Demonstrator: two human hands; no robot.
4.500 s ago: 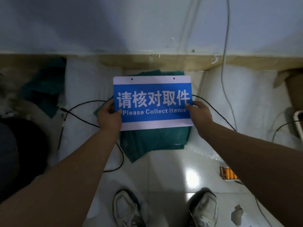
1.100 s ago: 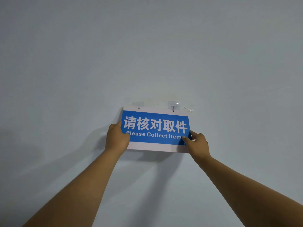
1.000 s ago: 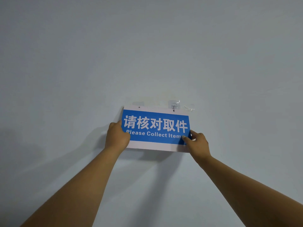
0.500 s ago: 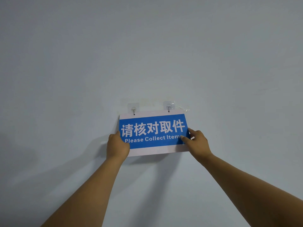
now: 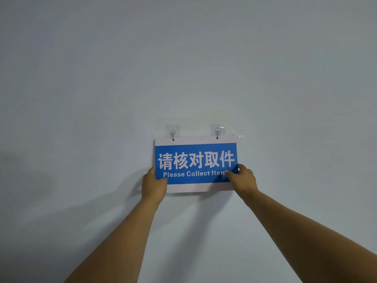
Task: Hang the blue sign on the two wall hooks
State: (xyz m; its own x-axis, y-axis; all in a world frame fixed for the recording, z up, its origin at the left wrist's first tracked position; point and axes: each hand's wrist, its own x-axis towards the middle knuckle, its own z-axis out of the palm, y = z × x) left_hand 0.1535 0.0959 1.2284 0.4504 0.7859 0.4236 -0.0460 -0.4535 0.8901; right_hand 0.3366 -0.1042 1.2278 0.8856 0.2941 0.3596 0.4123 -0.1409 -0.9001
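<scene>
The blue sign (image 5: 195,158), white-bordered with white Chinese characters and "Please Collect Items", lies flat against the wall. Its two top holes sit at the tips of two clear adhesive hooks: the left hook (image 5: 172,133) and the right hook (image 5: 217,132). My left hand (image 5: 154,185) grips the sign's lower left corner. My right hand (image 5: 242,177) pinches the lower right edge, thumb over the last letters. The sign tilts very slightly, its right side higher.
A plain pale grey wall (image 5: 183,58) fills the view. A scrap of clear film (image 5: 237,134) sticks to the wall just right of the right hook. Shadows of my arms fall to the lower left.
The sign came up from the floor to the wall. In the last second it dropped lower, uncovering both hooks, and its holes now sit at the hook tips. Both hands keep their hold.
</scene>
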